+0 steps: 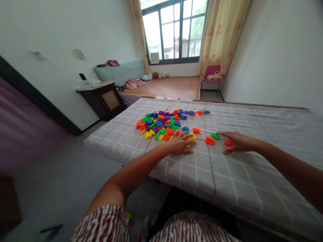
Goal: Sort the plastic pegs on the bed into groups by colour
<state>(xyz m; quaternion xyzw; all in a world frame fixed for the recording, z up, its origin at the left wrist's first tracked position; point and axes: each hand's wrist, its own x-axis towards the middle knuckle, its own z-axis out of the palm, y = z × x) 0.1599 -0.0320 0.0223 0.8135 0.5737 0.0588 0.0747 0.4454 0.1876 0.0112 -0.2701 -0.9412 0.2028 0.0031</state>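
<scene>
My left hand (179, 144) lies palm down at the right edge of a heap of plastic toy building pieces (161, 122), fingers apart over yellow pieces (192, 136). The pieces look like short paired tubes in orange, yellow, green, blue and purple. On the right, my right hand (238, 142) has its thumb and fingers spread around an orange-red piece (228, 143). Its forefinger reaches to a green piece (215, 136); whether it touches is unclear. Between the hands lie an orange piece (210, 140) and, farther back, another orange piece (196, 130).
A grey checked cloth (242, 174) covers the table. Loose pieces form a short row (200, 113) behind the heap. Beyond stand a low bed (174, 85), a dark cabinet (99, 101) on the left and a pink chair (212, 74) by the window.
</scene>
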